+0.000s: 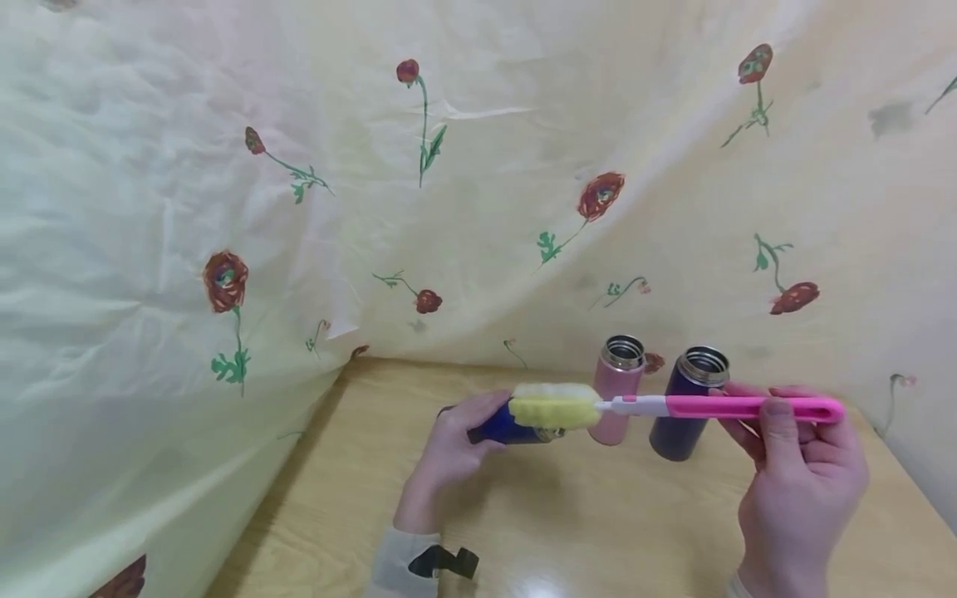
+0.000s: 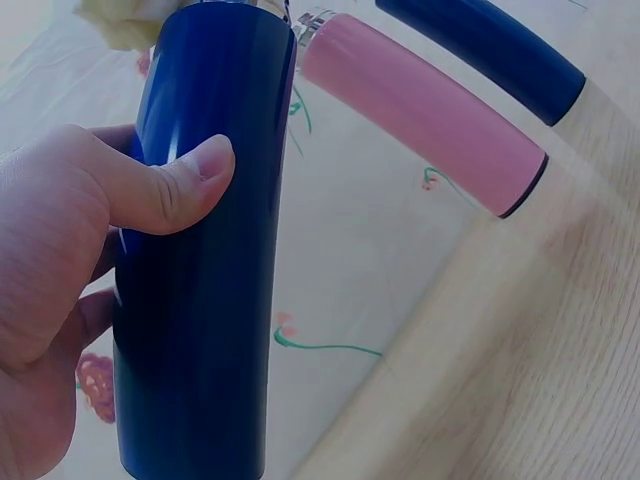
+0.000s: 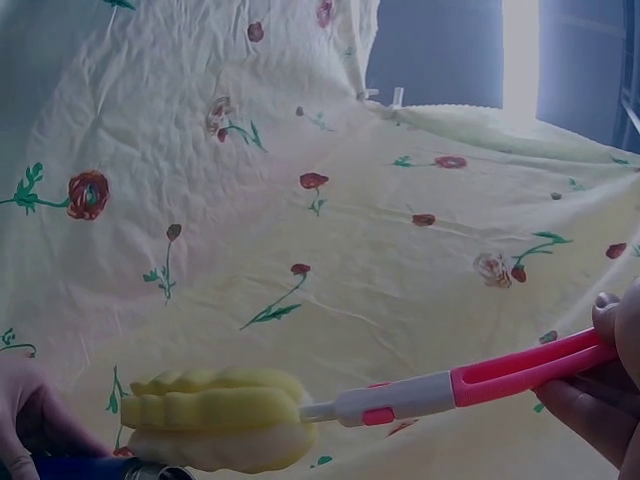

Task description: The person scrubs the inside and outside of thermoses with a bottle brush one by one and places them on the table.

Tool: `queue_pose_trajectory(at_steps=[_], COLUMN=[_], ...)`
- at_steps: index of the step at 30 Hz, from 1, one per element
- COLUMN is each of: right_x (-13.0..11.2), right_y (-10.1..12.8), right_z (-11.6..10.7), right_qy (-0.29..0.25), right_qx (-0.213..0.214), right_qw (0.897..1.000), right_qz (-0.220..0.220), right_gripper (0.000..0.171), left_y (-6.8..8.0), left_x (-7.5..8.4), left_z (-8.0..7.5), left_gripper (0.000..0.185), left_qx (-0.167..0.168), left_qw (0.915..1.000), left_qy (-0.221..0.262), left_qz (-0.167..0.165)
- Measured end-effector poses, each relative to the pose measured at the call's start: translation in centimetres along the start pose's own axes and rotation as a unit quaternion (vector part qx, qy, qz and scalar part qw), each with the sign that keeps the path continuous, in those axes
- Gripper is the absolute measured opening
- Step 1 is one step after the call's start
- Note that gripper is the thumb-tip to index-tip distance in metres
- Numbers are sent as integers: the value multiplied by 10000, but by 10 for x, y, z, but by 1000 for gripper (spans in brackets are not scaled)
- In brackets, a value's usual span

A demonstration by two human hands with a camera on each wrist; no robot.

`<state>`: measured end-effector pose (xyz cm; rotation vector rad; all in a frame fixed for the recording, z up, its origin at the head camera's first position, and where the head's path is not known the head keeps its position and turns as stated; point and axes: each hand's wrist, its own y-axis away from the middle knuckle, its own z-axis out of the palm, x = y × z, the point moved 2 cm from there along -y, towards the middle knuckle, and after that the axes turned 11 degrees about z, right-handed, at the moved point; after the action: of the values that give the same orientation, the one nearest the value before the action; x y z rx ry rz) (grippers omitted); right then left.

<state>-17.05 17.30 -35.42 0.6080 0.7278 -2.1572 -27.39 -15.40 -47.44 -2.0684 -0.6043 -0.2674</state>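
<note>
Sponge brush [image 1: 673, 407] lies level in the air above the desk [image 1: 568, 515], its pink handle pinched at the right end by the right hand [image 1: 796, 477], thumb on the near side and fingers curled behind. Its yellow sponge head [image 1: 555, 405] points left and sits just at the mouth of the dark blue bottle [image 1: 503, 427]; whether the sponge touches the rim cannot be told. In the right wrist view the sponge head [image 3: 215, 418] hangs just above the bottle's metal rim [image 3: 150, 470], with a white collar joining it to the pink handle [image 3: 520, 372].

The left hand [image 1: 456, 444] grips the dark blue bottle, holding it tipped on its side off the desk with the mouth turned right. The left wrist view shows the thumb [image 2: 165, 190] pressed across the bottle's glossy body [image 2: 200, 300] and the fingers wrapped behind it.

Just right of the sponge, 2 more bottles stand upright on the desk with open metal mouths: a pink bottle [image 1: 617, 390], and a dark purple bottle [image 1: 686, 407] just beside it on the right. The brush handle passes in front of both.

Behind and to the left, a pale yellow cloth [image 1: 299, 183] printed with red flowers hangs as a backdrop. A pale sleeve with a black strap [image 1: 441, 561] covers the left wrist.
</note>
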Motion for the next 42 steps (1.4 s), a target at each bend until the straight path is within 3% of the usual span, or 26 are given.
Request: queue_pose_trajectory(at_steps=[9, 18, 25, 33, 42], right_x=[-2, -1, -1, -3, -5], right_y=[3, 0, -2, -4, -5], right_z=[0, 0, -3, -6, -9], right_qy=[345, 371, 436, 490, 818], right_qx=[375, 358, 552, 624, 897], right_qw=[9987, 9979, 9969, 9963, 9925], right_qz=[-91, -394, -352, -342, -137], right_gripper=[37, 34, 35, 35, 33], left_y=[1, 1, 1, 0, -1], left_x=[5, 4, 6, 4, 4], left_z=[2, 1, 0, -2, -3], left_gripper=[74, 76, 76, 76, 74], left_qx=[45, -48, 105, 383, 432], left_qw=[9999, 9999, 9996, 9988, 9984], left_qy=[47, 133, 251, 277, 344], left_qz=[95, -33, -73, 101, 97])
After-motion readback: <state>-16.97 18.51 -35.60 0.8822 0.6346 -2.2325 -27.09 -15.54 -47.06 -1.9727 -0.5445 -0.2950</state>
